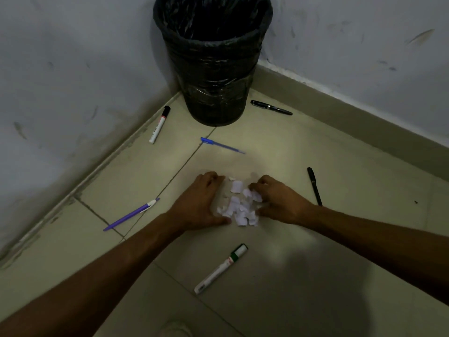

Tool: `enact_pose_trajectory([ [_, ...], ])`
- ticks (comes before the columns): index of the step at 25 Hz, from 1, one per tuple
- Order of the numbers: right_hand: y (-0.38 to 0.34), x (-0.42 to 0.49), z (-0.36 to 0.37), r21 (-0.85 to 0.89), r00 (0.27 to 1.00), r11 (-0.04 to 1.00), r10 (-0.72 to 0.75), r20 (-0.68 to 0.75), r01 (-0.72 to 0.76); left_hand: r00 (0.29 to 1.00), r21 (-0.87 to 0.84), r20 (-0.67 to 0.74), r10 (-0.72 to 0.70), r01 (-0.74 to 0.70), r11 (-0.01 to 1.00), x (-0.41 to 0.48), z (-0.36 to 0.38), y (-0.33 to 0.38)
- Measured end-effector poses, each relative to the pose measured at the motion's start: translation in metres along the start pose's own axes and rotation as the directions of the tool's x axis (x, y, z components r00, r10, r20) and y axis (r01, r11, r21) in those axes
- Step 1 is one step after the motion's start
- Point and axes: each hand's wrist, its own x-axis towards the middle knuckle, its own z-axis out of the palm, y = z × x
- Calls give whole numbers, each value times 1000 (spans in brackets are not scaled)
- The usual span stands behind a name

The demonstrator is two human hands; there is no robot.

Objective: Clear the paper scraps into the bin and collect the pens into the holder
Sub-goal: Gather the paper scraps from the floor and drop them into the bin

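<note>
The bin (213, 69) was cut off at its far rim, the left hand (204, 198), fingertips hidden and grip unclear, cupped the paper scraps (239, 206), the right hand (279, 201) pinched some, and the blue pen (222, 145) pointed right.

Both bare forearms reach forward and converge on the paper scraps (239, 207). The left hand (202, 203) cups their left side, fingers (215, 177) curled inward; the right hand (279, 203) pinches scraps at their right side.

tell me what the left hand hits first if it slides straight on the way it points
Likely the blue pen, near its tip, before the bin. The paper scraps sit beside the left hand, not ahead.
</note>
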Motion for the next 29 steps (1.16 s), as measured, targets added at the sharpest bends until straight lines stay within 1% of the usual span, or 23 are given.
enact_pose_trajectory([
  [2,-4,9,1,-1,999,999,-41,-17,41,999,-36,-3,39,-39,999,5,4,7],
  [3,-6,9,-3,8,999,999,-31,-42,31,997,-71,-14,76,-77,994,8,3,11],
  [4,-8,6,-8,15,998,1000,8,-58,-8,994,-94,-24,105,-106,990,11,0,12],
  [5,-10,1,-13,11,996,997,78,-44,-77,993,-96,-26,113,-115,989,12,-3,9],
  [6,-11,-4,-13,-24,989,989,149,-12,-149,996,-72,3,91,-90,993,13,-9,5],
  [7,-14,-10,-11,-98,979,975,203,23,-200,997,-11,71,24,-23,1000,14,-15,0],
  [8,-19,-15,-7,-162,972,962,229,47,-218,989,71,133,-62,52,996,14,-20,-5],
  [9,-23,-17,0,-188,973,960,223,57,-209,979,119,159,-126,108,987,15,-21,-8],
  [10,-27,-16,8,-169,982,970,183,46,-173,977,109,156,-145,129,986,16,-19,-6],
  [12,-32,-6,18,-36,995,995,97,-17,-98,993,-2,84,-86,87,996,18,-9,7],
  [14,-33,5,17,51,995,997,69,-77,-65,999,-124,-16,-41,39,992,17,0,17],
  [15,-31,9,15,53,993,997,67,-99,-62,998,-166,-55,-30,20,986,16,-4,16],
  [16,-29,9,12,50,990,997,72,-122,-66,998,-183,-58,-28,17,983,16,-11,13],
  [18,-26,3,5,21,983,990,139,-119,-138,997,-113,52,-59,65,992,19,-24,0],
  [19,-26,-2,5,-21,981,984,175,-88,-177,990,-52,119,-78,85,995,21,-26,-5],
  [21,-33,-9,14,-91,979,975,203,-30,-205,978,24,199,-67,63,998,23,-23,-3],
  [22,-35,-6,19,-91,984,979,178,-31,-180,979,38,201,-35,28,999,26,-16,3],
  [24,-40,6,23,-10,991,994,110,-81,-112,985,22,171,22,-26,999,30,-2,13],
  [26,-39,19,21,108,987,990,104,-126,-91,995,-51,95,33,-28,998,35,5,15],
  [29,-35,29,20,141,977,988,96,-191,-70,999,-118,-41,2,-7,993,37,11,14],
])
